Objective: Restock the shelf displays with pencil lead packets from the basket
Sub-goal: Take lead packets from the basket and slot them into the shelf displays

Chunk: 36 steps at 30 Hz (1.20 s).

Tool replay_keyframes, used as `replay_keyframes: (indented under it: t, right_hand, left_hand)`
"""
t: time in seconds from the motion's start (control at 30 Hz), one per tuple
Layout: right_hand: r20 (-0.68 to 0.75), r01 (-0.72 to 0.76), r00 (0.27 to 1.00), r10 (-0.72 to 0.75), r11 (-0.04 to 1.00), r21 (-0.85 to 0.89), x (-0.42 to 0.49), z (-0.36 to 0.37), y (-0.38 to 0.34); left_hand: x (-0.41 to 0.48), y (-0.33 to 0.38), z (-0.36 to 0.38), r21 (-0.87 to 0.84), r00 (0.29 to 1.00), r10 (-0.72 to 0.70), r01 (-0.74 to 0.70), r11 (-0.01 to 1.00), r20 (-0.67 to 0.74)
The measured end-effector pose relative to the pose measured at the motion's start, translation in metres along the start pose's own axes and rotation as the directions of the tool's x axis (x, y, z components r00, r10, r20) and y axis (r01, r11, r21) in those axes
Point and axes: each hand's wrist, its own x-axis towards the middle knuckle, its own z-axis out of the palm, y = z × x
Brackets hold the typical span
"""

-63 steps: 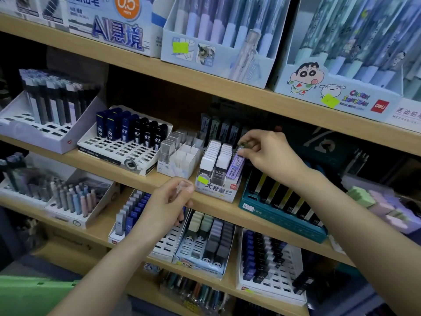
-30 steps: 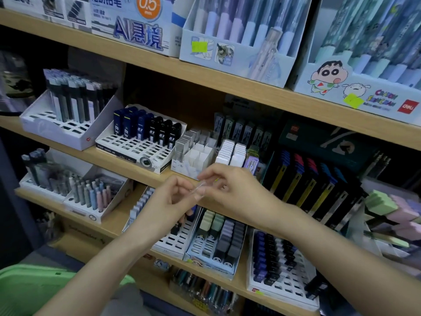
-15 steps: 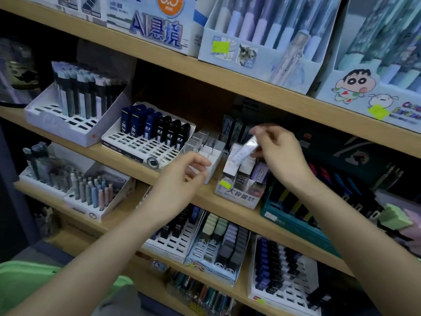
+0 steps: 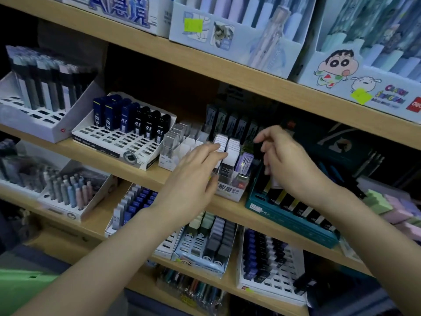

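Note:
A small display box [image 4: 229, 190] on the middle shelf holds rows of white-capped pencil lead packets [image 4: 232, 144] and a purple packet [image 4: 245, 161]. My left hand [image 4: 196, 176] reaches in from below with straight fingers, and its fingertips touch the white caps at the box's left side. My right hand [image 4: 287, 160] hovers just right of the box, over the teal tray [image 4: 289, 218]. Its fingers hang curled downward and I see no packet in them. A corner of the green basket [image 4: 22, 288] shows at the bottom left.
Left of the box on the wooden shelf [image 4: 127, 156] stand a white divider box [image 4: 173, 156], a rack of dark blue and black packets [image 4: 127, 124] and a grey rack [image 4: 41, 94]. The shelf below carries more slotted trays [image 4: 205, 245]. Pen boxes fill the top shelf.
My right hand held a pale packet above the display box; now it is lower and to the right with no packet showing. My left hand has moved up onto the white caps.

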Motion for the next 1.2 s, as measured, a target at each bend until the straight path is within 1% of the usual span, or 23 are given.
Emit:
replay_keyframes:
  t: [0.07, 0.13, 0.17, 0.2, 0.27, 0.33, 0.4, 0.5, 0.57, 0.7, 0.77, 0.83, 1.0, 1.2]
  right_hand:
    - [0.088, 0.08, 0.994, -0.068, 0.987, -0.137, -0.006, 0.003, 0.001]
    - [0.203, 0.128, 0.976, -0.081, 0.964, -0.234, -0.012, 0.009, 0.002]
    - [0.244, 0.144, 0.967, -0.076, 0.951, -0.274, -0.013, 0.012, 0.003]
    - [0.255, 0.149, 0.964, -0.071, 0.942, -0.302, -0.013, 0.013, 0.002]
    - [0.196, 0.131, 0.978, -0.071, 0.941, -0.311, -0.011, 0.011, 0.001]
    - [0.116, 0.074, 0.992, -0.044, 0.962, -0.263, -0.006, 0.006, 0.0]
    - [0.092, 0.041, 0.996, -0.019, 0.969, -0.245, 0.001, 0.004, -0.001]
    - [0.09, 0.019, 0.996, 0.008, 0.953, -0.303, 0.011, 0.006, -0.001]
    - [0.038, 0.0, 0.999, 0.013, 0.947, -0.32, 0.017, 0.004, -0.002]
    - [-0.101, 0.061, 0.99, -0.099, 0.943, -0.326, 0.02, -0.012, -0.007]
    - [-0.134, 0.076, 0.983, -0.125, 0.943, -0.325, 0.018, -0.018, -0.005]
    - [-0.143, 0.081, 0.981, -0.134, 0.941, -0.327, 0.016, -0.02, -0.003]
    - [-0.071, 0.101, 0.988, -0.136, 0.924, -0.37, 0.016, -0.012, 0.004]
    - [-0.044, 0.087, 0.992, -0.117, 0.898, -0.431, 0.02, -0.005, 0.002]
  left_hand:
    - [0.002, -0.001, 0.002, 0.02, 0.999, -0.009, 0.008, 1.0, 0.041]
    - [0.003, 0.0, 0.005, 0.02, 0.999, -0.021, 0.02, 1.0, 0.049]
    - [0.003, 0.0, 0.005, 0.021, 0.999, -0.023, 0.022, 1.0, 0.047]
    - [0.003, 0.0, 0.006, 0.024, 0.999, -0.023, 0.022, 0.999, 0.045]
    - [0.003, 0.002, 0.006, 0.028, 0.999, -0.026, 0.025, 0.999, 0.046]
    - [0.004, 0.003, 0.005, 0.025, 0.998, -0.033, 0.032, 0.999, 0.046]
    - [0.003, 0.002, 0.005, 0.026, 0.998, -0.033, 0.032, 0.999, 0.045]
    - [0.003, 0.002, 0.005, 0.025, 0.999, -0.028, 0.027, 0.999, 0.04]
    - [0.003, 0.002, 0.005, 0.024, 0.999, -0.027, 0.026, 0.999, 0.044]
    - [0.003, 0.001, 0.005, 0.024, 0.998, -0.022, 0.021, 0.999, 0.055]
    - [0.004, 0.001, 0.005, 0.029, 0.998, -0.02, 0.018, 0.999, 0.056]
    - [0.005, 0.002, 0.005, 0.034, 0.998, -0.019, 0.017, 0.999, 0.053]
    - [0.007, 0.008, 0.003, 0.023, 0.998, -0.041, 0.04, 0.999, 0.038]
    - [0.006, 0.008, 0.001, 0.017, 0.998, -0.037, 0.036, 0.999, 0.047]
